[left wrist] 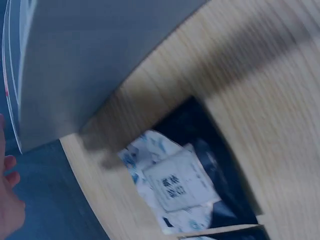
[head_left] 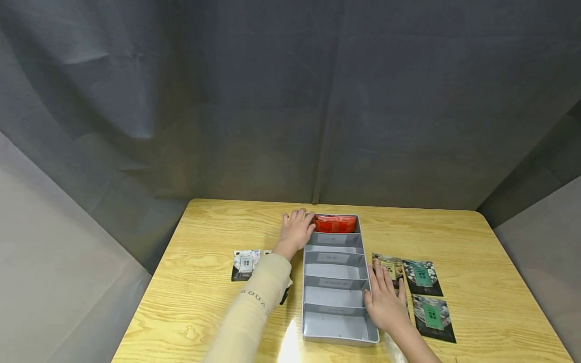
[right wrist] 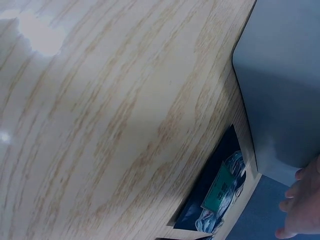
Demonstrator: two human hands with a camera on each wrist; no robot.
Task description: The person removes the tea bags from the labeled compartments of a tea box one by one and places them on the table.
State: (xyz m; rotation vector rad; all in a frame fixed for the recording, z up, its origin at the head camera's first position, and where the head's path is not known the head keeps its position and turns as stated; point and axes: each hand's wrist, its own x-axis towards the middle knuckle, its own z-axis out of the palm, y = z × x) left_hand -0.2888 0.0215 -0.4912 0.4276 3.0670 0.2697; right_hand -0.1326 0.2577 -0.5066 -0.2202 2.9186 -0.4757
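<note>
A grey divided box (head_left: pixel 334 297) stands lengthwise on the table, with several compartments in a row. Red packets (head_left: pixel 335 223) lie in its farthest compartment. My left hand (head_left: pixel 295 233) rests at the box's far left corner, its fingertips by the rim near the red packets. Along the right wall, toward the near end, lies my right hand (head_left: pixel 386 302), fingers extended and thumb at the rim. Partly under that hand is a brown-and-yellow packet (head_left: pixel 379 259). In the left wrist view, a white-and-black packet (left wrist: pixel 180 182) lies beside the box's outer wall.
Two dark packets with green labels, one farther (head_left: pixel 422 277) and one nearer (head_left: pixel 433 318), lie right of my right hand. Left of my left forearm is a white-and-black packet (head_left: pixel 245 264); others there are partly hidden by the sleeve. A dark curtain (head_left: pixel 254 126) hangs behind the table.
</note>
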